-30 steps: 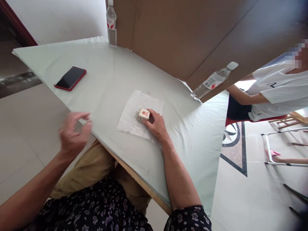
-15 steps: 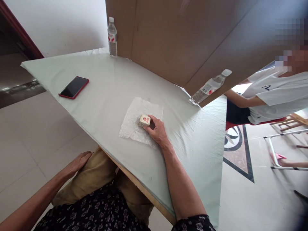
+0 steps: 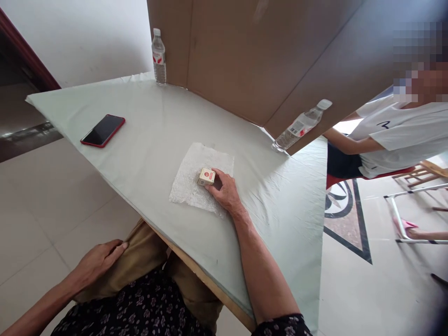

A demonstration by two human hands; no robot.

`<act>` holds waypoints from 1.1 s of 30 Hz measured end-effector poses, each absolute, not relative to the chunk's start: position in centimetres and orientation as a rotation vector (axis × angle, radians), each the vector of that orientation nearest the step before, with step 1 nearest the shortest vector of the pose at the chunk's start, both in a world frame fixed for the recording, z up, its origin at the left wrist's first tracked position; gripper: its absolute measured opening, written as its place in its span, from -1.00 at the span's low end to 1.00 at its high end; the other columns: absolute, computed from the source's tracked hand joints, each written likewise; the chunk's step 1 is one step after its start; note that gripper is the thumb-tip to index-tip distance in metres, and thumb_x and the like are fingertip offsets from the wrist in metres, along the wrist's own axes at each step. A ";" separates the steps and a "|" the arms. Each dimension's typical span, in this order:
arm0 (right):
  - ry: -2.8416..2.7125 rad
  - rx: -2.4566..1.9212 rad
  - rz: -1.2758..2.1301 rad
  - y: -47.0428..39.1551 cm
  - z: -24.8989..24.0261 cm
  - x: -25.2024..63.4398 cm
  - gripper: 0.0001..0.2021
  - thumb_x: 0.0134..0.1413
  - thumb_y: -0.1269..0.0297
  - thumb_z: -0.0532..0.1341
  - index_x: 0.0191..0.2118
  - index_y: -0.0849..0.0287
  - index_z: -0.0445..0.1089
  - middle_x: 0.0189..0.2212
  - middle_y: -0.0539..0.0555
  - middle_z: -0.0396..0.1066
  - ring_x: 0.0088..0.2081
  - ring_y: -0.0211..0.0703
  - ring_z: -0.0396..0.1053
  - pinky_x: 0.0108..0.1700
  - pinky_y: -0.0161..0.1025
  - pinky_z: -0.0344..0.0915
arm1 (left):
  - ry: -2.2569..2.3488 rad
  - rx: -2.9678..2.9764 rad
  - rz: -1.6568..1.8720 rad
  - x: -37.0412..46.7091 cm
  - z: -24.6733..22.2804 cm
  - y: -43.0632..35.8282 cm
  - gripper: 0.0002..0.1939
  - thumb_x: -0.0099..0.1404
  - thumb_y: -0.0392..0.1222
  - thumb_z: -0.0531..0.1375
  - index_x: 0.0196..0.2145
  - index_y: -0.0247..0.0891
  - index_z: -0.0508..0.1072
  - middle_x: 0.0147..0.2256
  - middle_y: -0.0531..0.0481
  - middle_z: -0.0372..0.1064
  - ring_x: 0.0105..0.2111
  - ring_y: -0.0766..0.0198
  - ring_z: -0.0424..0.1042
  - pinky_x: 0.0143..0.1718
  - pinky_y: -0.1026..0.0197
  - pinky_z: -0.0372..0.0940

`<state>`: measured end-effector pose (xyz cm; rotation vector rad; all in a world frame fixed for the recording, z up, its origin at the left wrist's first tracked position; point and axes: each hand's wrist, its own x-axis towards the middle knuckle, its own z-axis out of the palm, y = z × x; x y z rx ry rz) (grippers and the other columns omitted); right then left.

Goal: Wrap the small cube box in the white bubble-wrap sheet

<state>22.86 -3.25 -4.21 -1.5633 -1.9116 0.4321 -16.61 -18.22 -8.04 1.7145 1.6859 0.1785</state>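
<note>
A small cream box (image 3: 206, 176) with red print lies on a sheet of bubble wrap (image 3: 185, 183), which is spread on the pale green tablecloth (image 3: 140, 140). My right hand (image 3: 226, 190) holds the box at its right end between thumb and fingers, with the forearm resting across the table. Off the table's near edge, my left hand (image 3: 101, 260) is over my leg in tan trousers, its fingers loosely extended and nothing in it.
A phone with a red case (image 3: 103, 131) lies at the left. One bottle (image 3: 158, 58) stands upright and another bottle (image 3: 301, 127) appears tilted, both against a tall brown board (image 3: 238, 56). A person in a white shirt (image 3: 408, 133) sits at the right.
My left hand has lifted a little and moved left and down, showing more of its fingers. My right hand keeps its hold on the box. The whole view has shifted slightly.
</note>
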 end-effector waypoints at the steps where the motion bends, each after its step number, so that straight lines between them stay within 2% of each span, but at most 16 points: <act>1: -1.911 -1.565 0.433 -3.2 -4.2 22.8 -0.42 0.05 0.20 0.33 0.22 0.09 0.33 0.07 0.19 0.52 0.05 0.13 0.45 0.15 0.11 0.29 | 1.742 1.756 0.209 -16.2 -7.3 -18.6 -0.58 0.34 0.20 0.05 -0.32 -0.05 0.61 -0.50 0.05 0.55 -0.47 -0.01 0.57 -0.43 0.05 0.46; 2: -1.907 -1.565 0.438 -3.2 -4.2 22.8 -0.41 0.03 0.21 0.34 0.22 0.11 0.33 0.07 0.20 0.52 0.05 0.13 0.45 0.15 0.11 0.29 | 1.744 1.841 0.341 -15.5 -6.4 -18.8 -0.64 0.34 0.18 0.08 -0.22 0.02 0.61 -0.36 0.07 0.61 -0.37 -0.01 0.59 -0.34 0.04 0.49; 3: -1.900 -1.564 0.446 -3.2 -4.2 22.8 -0.40 0.02 0.22 0.34 0.22 0.13 0.32 0.06 0.21 0.52 0.05 0.13 0.45 0.17 0.12 0.28 | 1.716 1.958 0.524 -14.5 -5.2 -18.8 -0.67 0.33 0.16 0.09 -0.21 0.04 0.60 -0.32 0.08 0.61 -0.35 -0.01 0.59 -0.34 0.04 0.49; 6: -1.864 -1.535 0.505 -3.1 -4.1 22.9 -0.36 -0.01 0.22 0.36 0.23 0.15 0.30 0.06 0.20 0.52 0.06 0.10 0.47 0.21 0.13 0.27 | 1.436 2.341 0.729 -9.8 -1.7 -17.1 -0.76 0.40 -0.13 0.10 -0.15 -0.05 0.59 -0.27 -0.02 0.59 -0.25 0.08 0.56 -0.14 0.04 0.48; 7: -1.847 -1.517 0.537 -3.1 -4.1 23.0 -0.35 -0.01 0.22 0.36 0.24 0.13 0.30 0.07 0.18 0.52 0.05 0.08 0.48 0.22 0.12 0.28 | 1.341 2.463 0.758 -8.0 -0.7 -16.0 -0.76 0.40 -0.20 0.10 -0.13 -0.09 0.58 -0.21 -0.07 0.59 -0.15 0.07 0.54 -0.05 0.02 0.45; 10: -1.784 -1.457 0.644 -3.0 -4.1 23.2 -0.35 -0.01 0.20 0.36 0.24 0.11 0.29 0.09 0.17 0.51 0.07 0.04 0.48 0.23 0.09 0.29 | 1.176 2.782 0.646 -3.4 1.0 -12.1 -0.62 0.32 -0.28 0.16 0.08 -0.20 0.49 0.15 -0.25 0.41 0.23 -0.11 0.31 0.19 -0.17 0.30; 13: -1.728 -1.397 0.732 -2.9 -4.1 23.3 -0.36 0.00 0.18 0.36 0.24 0.11 0.29 0.08 0.17 0.53 0.09 0.03 0.48 0.23 0.06 0.31 | 1.122 2.908 0.437 -0.8 0.9 -8.7 -0.45 0.20 -0.39 0.20 0.17 -0.24 0.42 0.25 -0.31 0.29 0.31 -0.18 0.19 0.28 -0.28 0.18; 16: -1.706 -1.369 0.764 -3.0 -4.0 23.1 -0.44 0.03 0.19 0.35 0.19 0.07 0.35 0.07 0.13 0.54 0.08 -0.01 0.49 0.22 0.03 0.33 | 1.111 2.954 0.398 0.1 0.2 -6.6 -0.58 0.23 -0.43 0.15 0.03 -0.24 0.51 0.25 -0.29 0.31 0.30 -0.15 0.22 0.29 -0.28 0.15; 18: -1.712 -1.373 0.764 -3.0 -4.0 23.0 -0.48 0.05 0.20 0.34 0.16 0.06 0.38 0.07 0.11 0.54 0.09 -0.02 0.49 0.21 0.02 0.33 | 1.109 2.975 0.468 0.3 -0.3 -5.8 -0.72 0.28 -0.41 0.11 -0.15 -0.25 0.57 0.20 -0.28 0.37 0.26 -0.13 0.28 0.27 -0.25 0.18; 20: -1.721 -1.380 0.767 -3.0 -4.0 22.8 -0.50 0.07 0.20 0.33 0.16 0.04 0.39 0.06 0.10 0.54 0.10 -0.02 0.48 0.21 0.02 0.33 | 1.099 2.961 0.598 0.5 -0.7 -5.3 -0.76 0.32 -0.37 0.10 -0.28 -0.25 0.58 0.12 -0.27 0.45 0.19 -0.09 0.37 0.21 -0.18 0.25; 23: -1.733 -1.366 0.808 -3.0 -3.7 23.0 -0.50 0.07 0.17 0.34 0.16 0.03 0.40 0.06 0.09 0.55 0.11 -0.01 0.47 0.21 0.02 0.33 | 1.162 2.842 0.825 1.1 -0.9 -4.6 -0.79 0.32 -0.32 0.11 -0.32 -0.24 0.55 0.00 -0.21 0.53 0.06 -0.01 0.47 0.10 -0.09 0.33; 26: -1.681 -1.310 0.976 -3.1 -2.5 24.4 -0.50 0.15 0.00 0.27 0.17 0.04 0.40 0.11 0.11 0.52 0.13 0.00 0.46 0.22 0.03 0.32 | 1.273 2.671 0.903 1.9 -0.5 -3.4 -0.82 0.28 -0.31 0.11 -0.34 -0.22 0.52 -0.16 -0.12 0.58 -0.11 0.08 0.53 0.02 -0.03 0.34; 29: -1.592 -1.216 1.166 -3.5 -0.2 26.4 -0.39 0.25 -0.24 0.05 0.23 0.03 0.36 0.20 0.15 0.44 0.22 0.03 0.39 0.22 0.06 0.32 | 1.370 2.511 0.841 2.8 0.3 -2.0 -0.85 0.23 -0.29 0.11 -0.38 -0.21 0.49 -0.34 -0.05 0.57 -0.30 0.15 0.51 -0.06 0.03 0.34; 31: -1.660 -1.200 1.200 -3.9 1.2 27.0 -0.33 0.14 -0.28 0.18 0.25 0.00 0.34 0.23 0.16 0.41 0.25 0.08 0.35 0.20 0.08 0.33 | 1.393 2.414 0.797 3.2 0.8 -1.3 -0.87 0.20 -0.26 0.11 -0.40 -0.22 0.48 -0.38 -0.01 0.54 -0.41 0.22 0.44 -0.14 0.08 0.34; 33: -1.774 -1.272 1.109 -4.1 2.0 26.6 -0.31 -0.04 -0.15 0.39 0.20 0.00 0.39 0.20 0.15 0.43 0.22 0.11 0.38 0.19 0.07 0.32 | 1.384 2.328 0.778 3.4 1.2 -0.8 -0.87 0.19 -0.23 0.11 -0.43 -0.22 0.45 -0.40 0.00 0.53 -0.48 0.28 0.37 -0.23 0.13 0.32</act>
